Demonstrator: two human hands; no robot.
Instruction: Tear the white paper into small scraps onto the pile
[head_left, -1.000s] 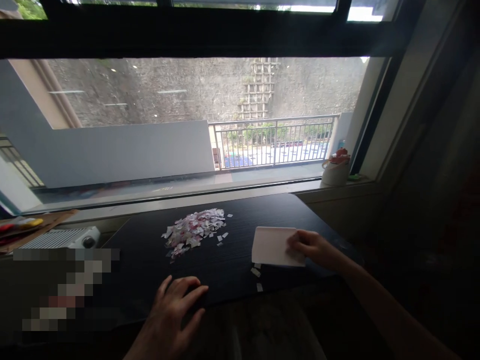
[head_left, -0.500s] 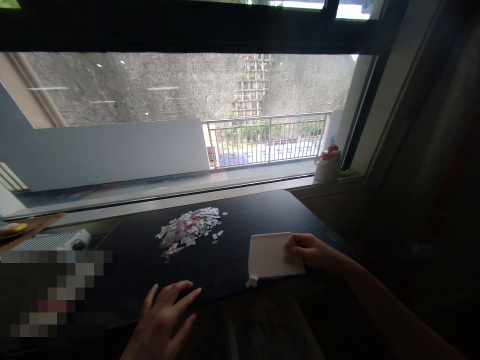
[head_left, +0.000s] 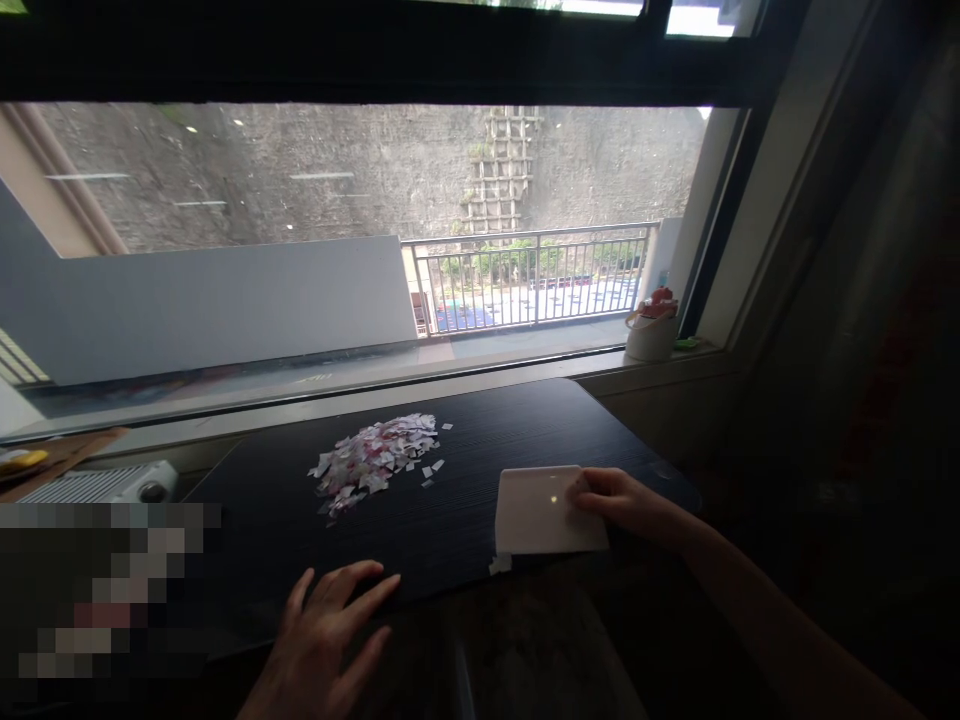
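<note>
My right hand pinches the right side of a pale rectangular panel near the front edge of the dark table. The panel has a fold or lip along its far side; its exact kind cannot be told. A few white paper scraps lie at its near left corner. My left hand rests at the table's front edge, fingers spread, with nothing in it. Beyond that hand sits a heap of torn paper bits, white with some pinkish pieces, and several loose bits lie to its right.
The dark table stands against a window sill. On the sill at the right is a white bottle with a reddish top. A white slatted appliance stands left of the table, near brown cardboard. The lower left is pixelated.
Both hands and the panel hold nearly the same places; the view has shifted very slightly. A bright glint now shows on the panel.
</note>
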